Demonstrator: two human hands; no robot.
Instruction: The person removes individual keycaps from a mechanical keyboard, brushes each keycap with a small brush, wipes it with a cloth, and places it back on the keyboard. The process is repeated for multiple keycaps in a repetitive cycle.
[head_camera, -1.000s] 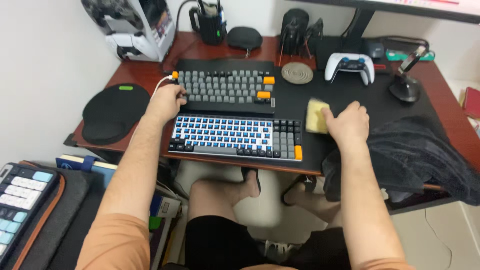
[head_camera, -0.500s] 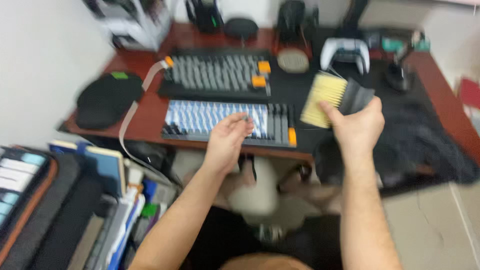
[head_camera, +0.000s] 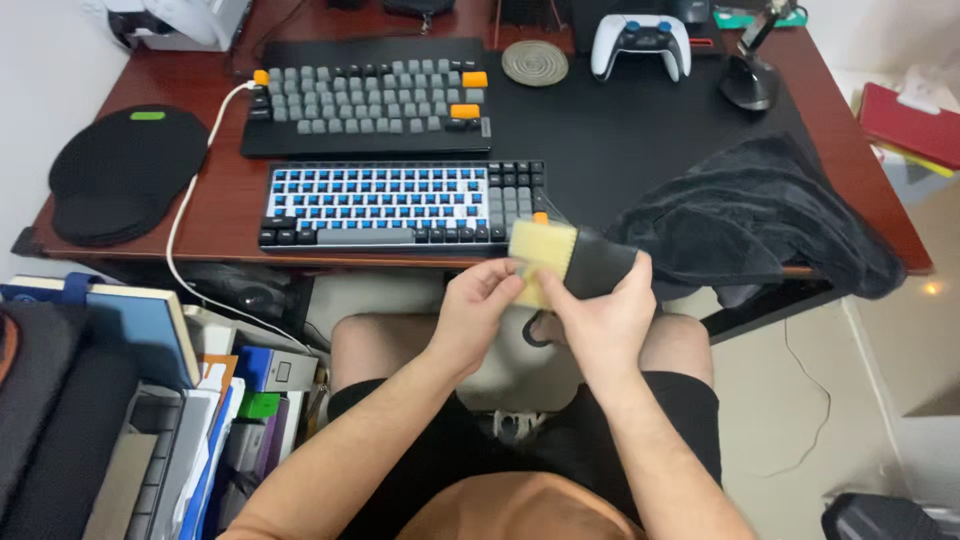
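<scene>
My right hand (head_camera: 600, 315) grips a wide brush (head_camera: 565, 258) with pale yellow bristles and a black handle, held just below the desk's front edge above my lap. My left hand (head_camera: 478, 308) pinches the bristle end of the same brush with its fingertips. Just beyond the brush lies a keyboard with blue and white keys (head_camera: 400, 205) and one orange key at its near right corner. Behind it sits a grey keyboard with orange keys (head_camera: 368, 97) and a white cable (head_camera: 192, 190).
A dark cloth (head_camera: 750, 220) is bunched at the desk's right front edge. A white game controller (head_camera: 640, 42), a round coaster (head_camera: 534, 62), a black mouse pad with wrist rest (head_camera: 118, 180) and a stand (head_camera: 748, 82) are on the desk (head_camera: 225, 195). Books and boxes (head_camera: 150, 350) stack at my left.
My right hand lifted the brush off the desk mat and brought it toward my lap. My left hand left the grey keyboard's corner and came to the bristles. The camera tilted down.
</scene>
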